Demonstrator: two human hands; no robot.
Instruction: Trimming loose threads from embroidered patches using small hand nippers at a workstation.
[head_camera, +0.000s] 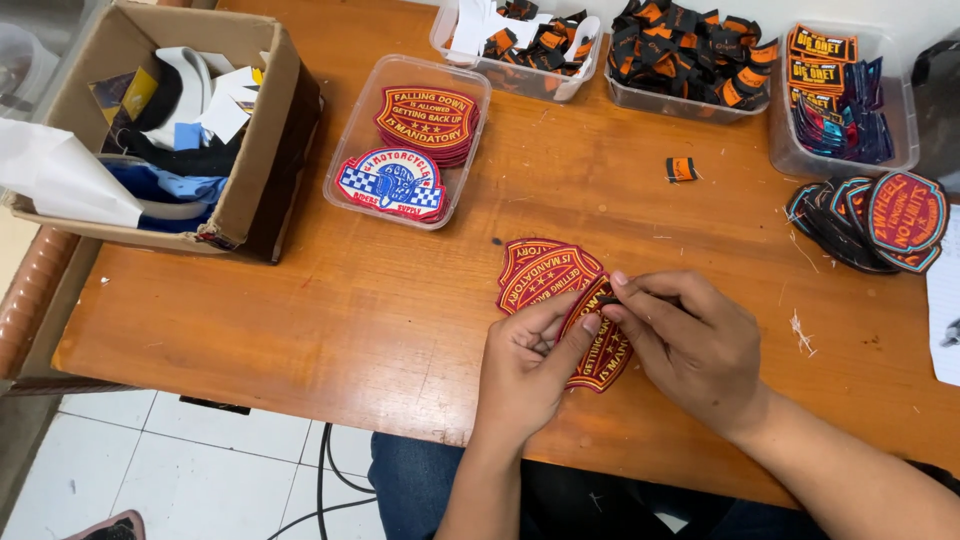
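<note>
Both my hands meet over the front of a wooden table (350, 320). My left hand (525, 365) and my right hand (690, 345) pinch the upper edge of a red shield-shaped embroidered patch with yellow lettering (600, 362), held tilted just above the table. A small pile of the same red patches (540, 272) lies on the wood just behind my fingers, partly hidden by them.
A clear tray (465, 95) at centre back holds red patches and a blue-and-white chequered patch (392, 185). Three clear tubs of small orange-and-black labels (690, 50) line the back edge. A fanned pile of dark round patches (885, 215) lies right. A cardboard box (270, 130) stands left.
</note>
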